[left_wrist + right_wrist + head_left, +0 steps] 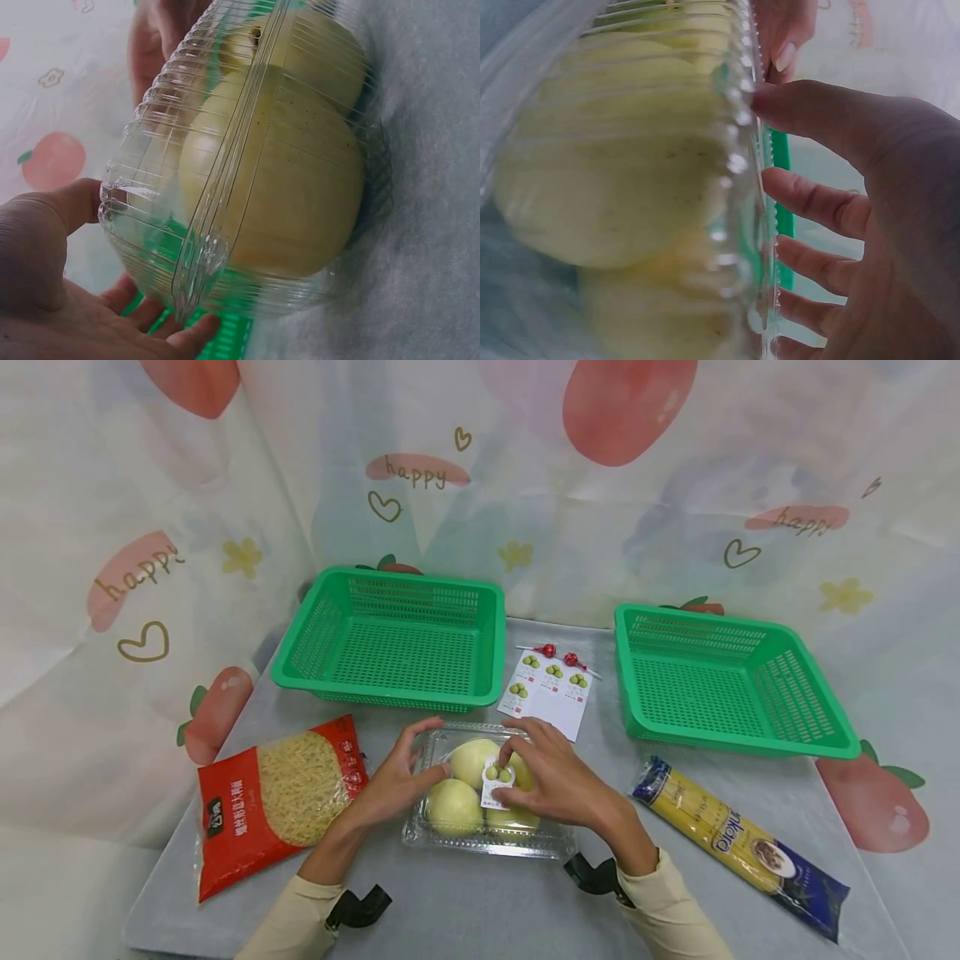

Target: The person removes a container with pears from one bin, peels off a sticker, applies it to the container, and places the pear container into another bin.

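A clear plastic clamshell box [420,837] of round, pale yellow-green pears [454,807] sits in front of me with its lid down. My left hand [401,781] holds its far left corner, thumb on the lid and fingers along the side. On top of the lid lies a small white fruit label [493,797]. My right hand [558,777] touches the label with thumb and index finger, the other fingers reaching over the lid toward the far edge. In the right wrist view those fingers [817,259] are spread and fairly straight.
Two green plastic baskets [491,681] [750,742] stand at the back. Between them lie a sheet of fruit labels [551,706] and two red lollipops [549,650]. A red pasta bag [255,835] lies at left, a spaghetti pack [738,843] at right.
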The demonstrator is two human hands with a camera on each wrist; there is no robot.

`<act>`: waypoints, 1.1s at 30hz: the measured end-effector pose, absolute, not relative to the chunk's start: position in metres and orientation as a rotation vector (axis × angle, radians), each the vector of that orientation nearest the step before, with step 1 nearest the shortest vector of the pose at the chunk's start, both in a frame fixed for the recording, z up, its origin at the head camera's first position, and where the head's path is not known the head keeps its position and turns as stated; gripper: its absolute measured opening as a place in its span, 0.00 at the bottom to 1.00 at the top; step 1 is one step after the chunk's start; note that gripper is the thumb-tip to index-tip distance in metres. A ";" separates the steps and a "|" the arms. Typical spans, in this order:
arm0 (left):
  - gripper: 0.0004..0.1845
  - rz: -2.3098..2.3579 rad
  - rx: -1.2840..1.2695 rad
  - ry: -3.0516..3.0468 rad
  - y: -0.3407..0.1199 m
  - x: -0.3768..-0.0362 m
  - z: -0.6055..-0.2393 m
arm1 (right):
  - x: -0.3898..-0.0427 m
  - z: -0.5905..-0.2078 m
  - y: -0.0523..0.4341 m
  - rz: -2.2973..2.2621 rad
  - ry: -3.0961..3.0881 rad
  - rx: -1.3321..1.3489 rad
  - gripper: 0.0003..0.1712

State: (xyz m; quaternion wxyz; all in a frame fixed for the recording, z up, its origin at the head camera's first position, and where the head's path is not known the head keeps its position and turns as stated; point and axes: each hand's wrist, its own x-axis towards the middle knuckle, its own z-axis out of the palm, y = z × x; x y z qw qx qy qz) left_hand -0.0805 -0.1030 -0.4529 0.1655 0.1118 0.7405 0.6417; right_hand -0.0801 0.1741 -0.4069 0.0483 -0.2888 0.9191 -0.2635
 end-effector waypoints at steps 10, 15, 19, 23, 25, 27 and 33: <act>0.41 1.813 0.292 2.117 -0.104 -0.077 -0.455 | -0.076 -0.413 0.174 -0.781 2.803 -0.875 0.24; 0.41 1.803 0.234 2.107 -0.102 -0.073 -0.456 | -0.072 -0.417 0.172 -0.794 2.812 -0.865 0.24; 0.40 1.815 0.221 2.092 -0.101 -0.072 -0.459 | -0.069 -0.420 0.170 -0.805 2.835 -0.873 0.22; 0.41 1.826 0.234 2.078 -0.100 -0.073 -0.460 | -0.068 -0.420 0.172 -0.836 2.854 -0.824 0.21; 0.42 1.818 0.241 2.081 -0.100 -0.074 -0.460 | -0.068 -0.420 0.174 -0.852 2.854 -0.787 0.21; 0.43 1.813 0.247 2.089 -0.100 -0.074 -0.461 | -0.068 -0.421 0.175 -0.856 2.856 -0.770 0.20; 0.41 1.872 0.341 2.180 -0.102 -0.078 -0.460 | -0.070 -0.424 0.180 -0.937 2.947 -0.725 0.21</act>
